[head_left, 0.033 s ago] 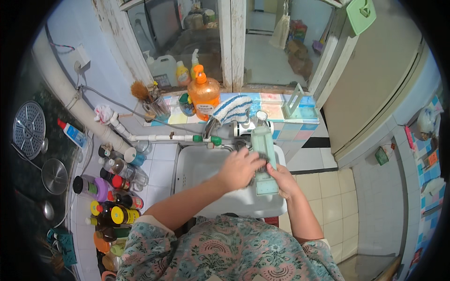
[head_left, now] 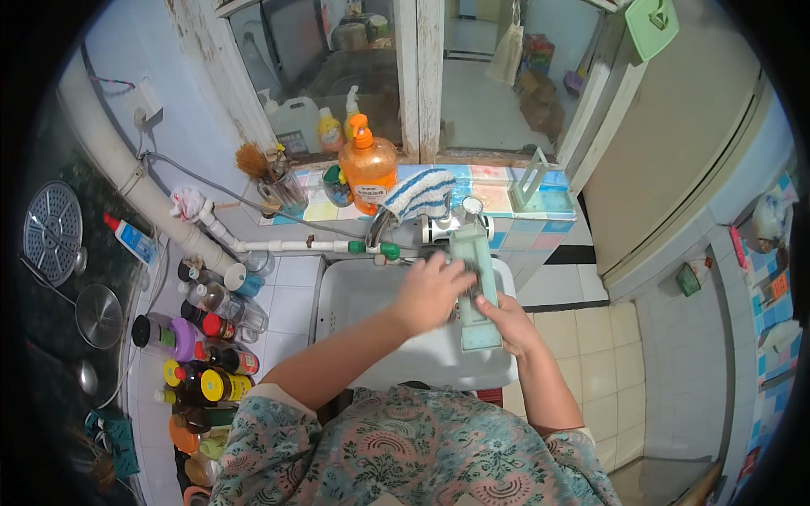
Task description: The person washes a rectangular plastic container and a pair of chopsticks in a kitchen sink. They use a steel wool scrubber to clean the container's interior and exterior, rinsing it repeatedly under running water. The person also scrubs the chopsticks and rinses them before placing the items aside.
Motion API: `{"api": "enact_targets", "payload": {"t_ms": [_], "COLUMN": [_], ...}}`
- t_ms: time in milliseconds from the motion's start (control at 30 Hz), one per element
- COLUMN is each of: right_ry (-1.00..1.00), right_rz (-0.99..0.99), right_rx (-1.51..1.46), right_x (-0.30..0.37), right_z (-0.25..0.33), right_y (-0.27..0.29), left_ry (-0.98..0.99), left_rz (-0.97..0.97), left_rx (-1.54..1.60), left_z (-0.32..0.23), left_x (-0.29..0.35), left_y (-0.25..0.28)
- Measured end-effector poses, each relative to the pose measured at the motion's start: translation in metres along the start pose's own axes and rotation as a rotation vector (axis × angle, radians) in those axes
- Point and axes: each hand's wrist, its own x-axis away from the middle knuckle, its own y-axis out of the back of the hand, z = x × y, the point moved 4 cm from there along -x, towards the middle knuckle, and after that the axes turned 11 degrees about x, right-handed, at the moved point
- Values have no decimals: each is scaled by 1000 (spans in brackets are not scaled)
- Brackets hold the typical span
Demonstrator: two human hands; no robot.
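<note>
A long, narrow pale-green plastic tray [head_left: 480, 334] is held tilted over the white sink [head_left: 348, 297]. My right hand [head_left: 513, 325] grips its right side near the lower end, thumb over the edge. My left hand [head_left: 432, 293] is curled over the tray's left side, its fingers slightly smeared by motion. Beneath those fingers a dark scouring pad [head_left: 472, 285] presses against the tray, mostly hidden. Just beyond the tray's far end is the faucet [head_left: 381, 226], with a blue-and-white striped cloth [head_left: 419, 196] draped over it.
An orange pump bottle [head_left: 369, 173] and a green soap-dish-like holder [head_left: 542, 198] stand on the tiled ledge. Several bottles and jars [head_left: 221, 385] crowd the counter at left. A white pipe [head_left: 295, 247] runs behind the sink. Tiled floor [head_left: 582, 358] lies at right.
My left hand has shifted slightly up along the tray, taking the scouring pad with it. The tray and my right hand stay nearly in place.
</note>
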Motion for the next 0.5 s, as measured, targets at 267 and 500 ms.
{"api": "enact_targets", "payload": {"t_ms": [267,500], "right_ry": [92,126], "right_rz": [-225,-188], "right_rx": [321,172], "right_x": [-5,2], "right_z": [-11,5], "right_y": [3,-1], "left_ry": [3,89], "left_rz": [68,-69], "left_rx": [-48,243], "left_z": [-11,15], "left_x": [-1,-13], "left_y": [-9,14]}}
